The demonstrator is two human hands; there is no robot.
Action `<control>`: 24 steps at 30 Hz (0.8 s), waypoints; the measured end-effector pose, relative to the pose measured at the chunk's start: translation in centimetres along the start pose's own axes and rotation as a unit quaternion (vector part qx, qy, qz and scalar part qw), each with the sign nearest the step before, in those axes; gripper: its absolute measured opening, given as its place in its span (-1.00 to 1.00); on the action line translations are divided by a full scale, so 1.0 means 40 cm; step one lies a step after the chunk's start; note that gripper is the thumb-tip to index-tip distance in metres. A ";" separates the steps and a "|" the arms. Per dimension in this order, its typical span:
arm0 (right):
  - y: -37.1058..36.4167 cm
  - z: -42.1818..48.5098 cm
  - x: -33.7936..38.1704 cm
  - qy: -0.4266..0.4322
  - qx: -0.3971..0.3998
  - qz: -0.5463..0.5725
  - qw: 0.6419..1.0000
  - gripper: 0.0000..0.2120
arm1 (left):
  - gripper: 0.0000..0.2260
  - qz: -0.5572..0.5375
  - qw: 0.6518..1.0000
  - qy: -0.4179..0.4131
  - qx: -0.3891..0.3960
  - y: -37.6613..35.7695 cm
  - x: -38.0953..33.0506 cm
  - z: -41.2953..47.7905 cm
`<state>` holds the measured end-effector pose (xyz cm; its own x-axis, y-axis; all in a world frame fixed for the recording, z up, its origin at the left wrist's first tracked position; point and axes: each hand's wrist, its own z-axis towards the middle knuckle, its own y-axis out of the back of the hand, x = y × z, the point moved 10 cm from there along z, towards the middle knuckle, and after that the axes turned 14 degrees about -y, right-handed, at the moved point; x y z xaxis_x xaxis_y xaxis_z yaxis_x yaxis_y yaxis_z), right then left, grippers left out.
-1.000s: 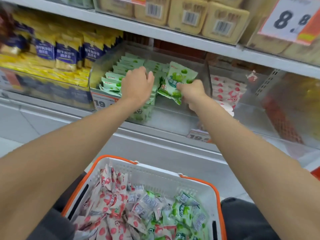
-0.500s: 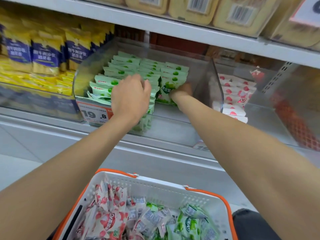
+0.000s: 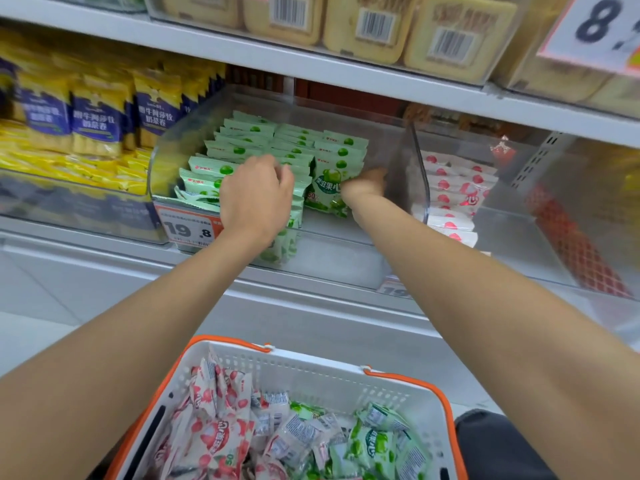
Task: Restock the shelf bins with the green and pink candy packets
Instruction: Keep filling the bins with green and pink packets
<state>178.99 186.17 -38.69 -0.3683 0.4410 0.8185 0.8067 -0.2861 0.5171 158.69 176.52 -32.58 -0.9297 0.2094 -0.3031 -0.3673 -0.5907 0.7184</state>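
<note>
the shelf [image 3: 311,69] fills the upper half of the frame, with cream packs on the level above and yellow and blue packets [image 3: 97,116] at upper left. my white basket with an orange rim [image 3: 408,375] sits at bottom centre, with loose pink packets [image 3: 218,434] heaped on its left side and loose green packets [image 3: 374,441] on its right.

in the middle of the frame is the clear green bin [image 3: 339,251], holding rows of green packets [image 3: 277,140] standing on edge. just right of it, beyond a clear divider, the clear pink bin [image 3: 519,237] has a short row of pink packets [image 3: 453,181] along its left side.

my left hand [image 3: 256,199] lies over the front of the middle rows, fingers bent down onto the packet tops. the tips are hidden, so i cannot tell if they grip anything. my right hand [image 3: 363,187] is inside the green bin near the divider, fingers closed on the right edge of one green candy packet [image 3: 325,192]. it stands upright at the front of the right-hand row.

an orange and white price tag [image 3: 188,228] is on the bin front, left of my left wrist.
</note>
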 end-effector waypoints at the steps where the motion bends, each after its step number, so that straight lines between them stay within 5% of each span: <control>1: 0.017 -0.026 0.019 0.033 -0.003 -0.013 0.999 -0.45 | -0.70 -0.004 1.000 -0.001 -0.001 0.007 -0.004 0.001; 5: 0.093 -0.176 0.088 0.183 0.027 0.045 0.982 -0.71 | -0.78 -0.009 1.000 -0.001 -0.030 0.053 -0.040 -0.009; 9: 0.145 -0.319 0.055 0.298 0.050 0.048 0.952 -0.80 | -0.78 -0.156 0.986 0.066 -0.002 0.047 -0.080 -0.109; 15: 0.120 -0.432 -0.198 0.309 0.105 0.000 0.945 -0.78 | -0.76 -0.209 0.953 0.134 0.173 -0.100 -0.079 -0.375; 18: 0.024 -0.403 -0.385 0.251 0.197 -0.174 0.932 -0.82 | -0.77 -0.201 0.929 0.124 0.285 -0.182 -0.072 -0.506; 21: -0.044 -0.351 -0.614 0.168 0.293 -0.386 0.859 -0.75 | -0.77 -0.193 0.894 0.113 0.389 -0.252 -0.083 -0.608; 24: -0.031 -0.337 -0.850 0.099 0.355 -0.603 0.708 -0.80 | -0.80 -0.190 0.869 0.082 0.449 -0.293 -0.116 -0.653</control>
<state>184.28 160.08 -63.79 -0.9876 -0.1469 -0.0549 -0.1454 0.7269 0.6712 168.06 162.13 -55.96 -0.7466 0.0981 -0.6580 -0.5899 0.3597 0.7229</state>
